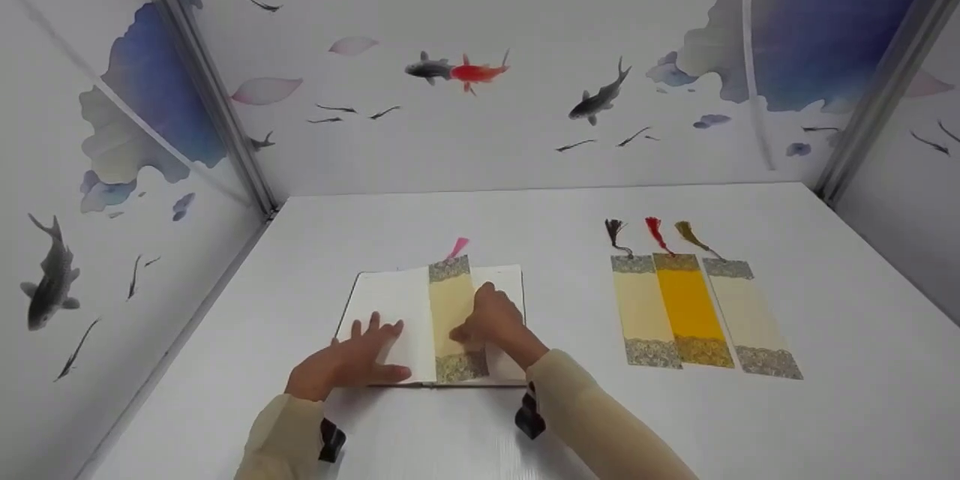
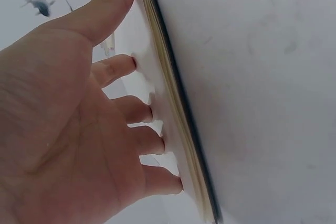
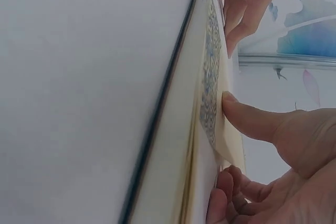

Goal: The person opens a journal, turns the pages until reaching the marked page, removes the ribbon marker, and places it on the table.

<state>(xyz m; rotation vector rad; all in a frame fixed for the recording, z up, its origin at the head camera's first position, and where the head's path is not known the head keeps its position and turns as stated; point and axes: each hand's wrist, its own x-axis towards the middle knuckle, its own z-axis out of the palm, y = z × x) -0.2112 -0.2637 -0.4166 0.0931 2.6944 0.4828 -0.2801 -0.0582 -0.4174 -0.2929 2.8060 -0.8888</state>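
Note:
An open notebook point(image 1: 401, 292) with blank pages lies on the white table. A cream bookmark point(image 1: 450, 307) with patterned grey bands and a pink tassel point(image 1: 459, 246) lies along its middle, over the right page. My left hand point(image 1: 352, 360) rests spread on the left page; in the left wrist view its fingertips point(image 2: 140, 113) press the paper near the page edge. My right hand point(image 1: 495, 319) holds the bookmark's right side. In the right wrist view its thumb point(image 3: 252, 121) lies on the bookmark's face, with the other fingers curled at the edge, where a corner lifts slightly.
To the right lie three more bookmarks: a cream one point(image 1: 641, 307) with a dark tassel, a yellow one point(image 1: 691, 307) with a red tassel, and a pale one point(image 1: 750, 315) with an olive tassel. Printed panels point(image 1: 487, 135) with fish and petals enclose the table's back and sides.

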